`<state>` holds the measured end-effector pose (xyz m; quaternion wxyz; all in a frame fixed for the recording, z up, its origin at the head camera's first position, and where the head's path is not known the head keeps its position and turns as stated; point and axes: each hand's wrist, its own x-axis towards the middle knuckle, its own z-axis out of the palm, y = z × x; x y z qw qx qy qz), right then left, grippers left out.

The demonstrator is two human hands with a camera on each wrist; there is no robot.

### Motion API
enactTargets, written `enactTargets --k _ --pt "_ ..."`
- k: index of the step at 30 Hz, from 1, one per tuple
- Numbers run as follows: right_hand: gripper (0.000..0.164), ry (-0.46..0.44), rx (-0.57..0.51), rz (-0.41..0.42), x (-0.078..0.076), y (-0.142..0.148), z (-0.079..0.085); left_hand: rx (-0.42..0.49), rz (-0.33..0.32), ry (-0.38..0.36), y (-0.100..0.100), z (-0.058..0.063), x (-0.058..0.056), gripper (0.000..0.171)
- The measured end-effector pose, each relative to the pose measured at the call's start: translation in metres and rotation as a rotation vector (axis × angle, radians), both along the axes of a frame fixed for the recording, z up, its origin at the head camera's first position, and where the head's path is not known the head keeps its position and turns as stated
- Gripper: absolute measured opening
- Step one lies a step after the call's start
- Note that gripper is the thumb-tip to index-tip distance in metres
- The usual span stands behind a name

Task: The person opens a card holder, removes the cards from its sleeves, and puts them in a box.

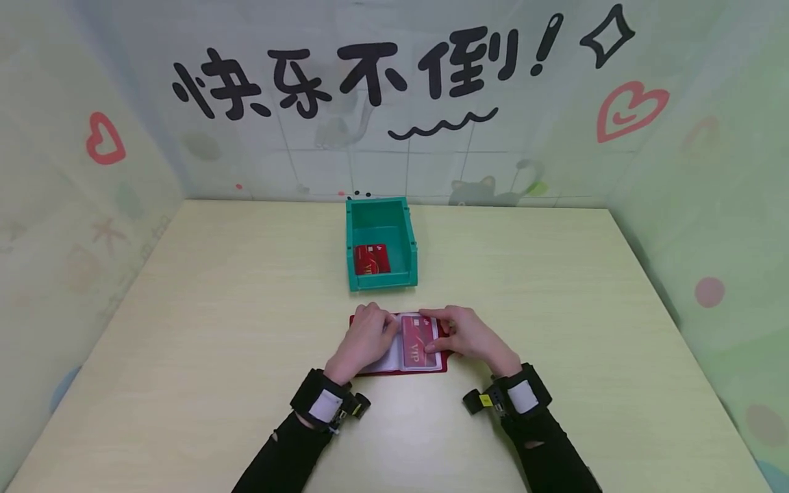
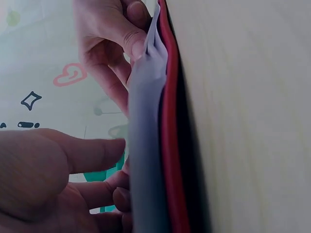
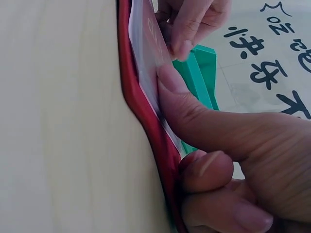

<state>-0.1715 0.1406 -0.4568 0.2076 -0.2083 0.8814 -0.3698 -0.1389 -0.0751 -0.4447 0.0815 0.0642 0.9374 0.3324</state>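
A red card holder [image 1: 403, 373] lies spread on the table, its clear sleeves [image 2: 146, 131] upward. A red VIP card [image 1: 416, 342] sits within the right-hand sleeve. My left hand [image 1: 368, 337] rests on the left page, with the thumb apart from the bent fingers and both near the sleeve surface in the left wrist view. At the right edge, my right hand [image 1: 465, 335] grips the card holder. Its thumb [image 3: 172, 80] presses on the card's sleeve while other fingers curl at the red cover [image 3: 146, 114]. The undersides of the fingers are partly hidden.
Beyond the card holder stands a green open bin [image 1: 403, 239], with red card stock [image 1: 372, 259] lying at its front left. The pale wooden table [image 1: 216, 308] is bordered by printed cloth walls [image 1: 394, 130] at the back and sides.
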Motion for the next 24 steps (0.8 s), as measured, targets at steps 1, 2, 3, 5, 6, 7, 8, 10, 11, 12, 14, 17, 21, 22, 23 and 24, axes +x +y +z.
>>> enactTargets --k 1,2,3,5,6,7,8,10,11,12,14,17,21,22,23,24 --pt "0.065 0.003 -0.003 0.001 0.0001 0.0001 -0.0003 0.006 0.002 -0.009 0.0 0.0007 -0.0001 0.021" --pt "0.065 0.008 -0.004 0.003 0.0002 -0.0001 -0.0007 0.011 0.003 -0.02 -0.0001 0.0014 -0.0001 0.022" --pt "0.065 0.011 -0.005 0.005 0.0003 -0.0002 -0.0009 0.013 0.003 -0.027 -0.0002 0.0017 -0.0003 0.023" --pt "0.065 0.018 -0.005 0.009 0.0003 -0.0007 -0.0016 0.017 -0.002 -0.039 -0.0004 0.0025 -0.0003 0.025" --pt "0.065 0.022 -0.002 0.009 0.0003 -0.0009 -0.0018 0.017 -0.008 -0.037 -0.0006 0.0024 -0.0005 0.026" --pt "0.066 0.023 -0.001 0.006 0.0004 -0.0011 -0.0021 0.016 -0.014 -0.034 -0.0007 0.0023 -0.0008 0.025" --pt "0.066 0.025 0.004 0.003 0.0005 -0.0012 -0.0023 0.015 -0.019 -0.033 -0.0006 0.0024 -0.0009 0.025" --pt "0.067 0.025 0.008 -0.001 0.0004 -0.0015 -0.0024 0.011 -0.019 -0.033 -0.0002 0.0022 -0.0013 0.024" --pt "0.067 0.021 0.007 -0.004 0.0003 -0.0014 -0.0023 0.008 -0.017 -0.035 0.0 0.0021 -0.0014 0.023" --pt "0.067 0.018 0.007 -0.006 -0.0001 -0.0014 -0.0024 0.006 -0.014 -0.038 0.0003 0.0022 -0.0017 0.022" --pt "0.067 0.015 0.005 -0.001 -0.0012 -0.0011 -0.0024 0.003 -0.007 -0.048 0.0006 0.0025 -0.0022 0.021" --pt "0.067 0.007 0.001 0.006 -0.0023 -0.0005 -0.0017 0.002 -0.001 -0.061 0.0006 0.0025 -0.0028 0.021" --pt "0.067 0.007 0.009 0.013 -0.0026 0.0002 0.0 0.009 -0.001 -0.077 0.0001 0.0027 -0.0036 0.021" --pt "0.067 0.007 0.009 0.016 -0.0027 0.0003 0.0002 0.012 -0.001 -0.08 -0.0001 0.0029 -0.0037 0.021" --pt "0.067 0.009 0.012 0.017 -0.0027 0.0004 0.0005 0.016 0.0 -0.084 -0.0004 0.0032 -0.0039 0.021" --pt "0.067 0.01 0.015 0.017 -0.0027 0.0005 0.0009 0.022 0.002 -0.089 -0.0007 0.0035 -0.004 0.021"
